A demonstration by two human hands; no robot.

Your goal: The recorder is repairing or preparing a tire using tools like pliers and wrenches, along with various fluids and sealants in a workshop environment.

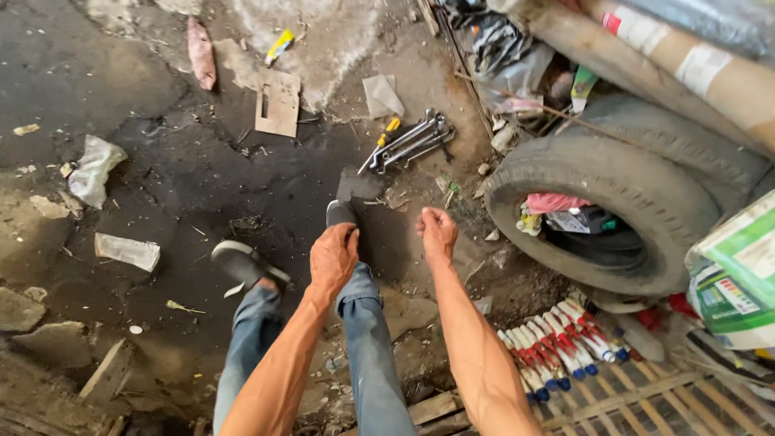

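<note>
Down low, nearest the person, a row of red-and-white tubes [557, 343] is lying on a wooden pallet [646, 400], off to the outer side of the right forearm. Both arms are stretching forward over jeans-clad legs. The left hand [333, 257] is curling loosely, fingers bent and gripping nothing, just behind the dark shoe [340, 213] on the raised foot. The right hand [437, 232] is hanging beside it in a loose fist, also empty. Further right, an old tyre [601, 211] is lying on the ground. Beyond both hands, a cluster of wrenches [410, 142] is resting on the oily floor [161, 186], well apart from them.
</note>
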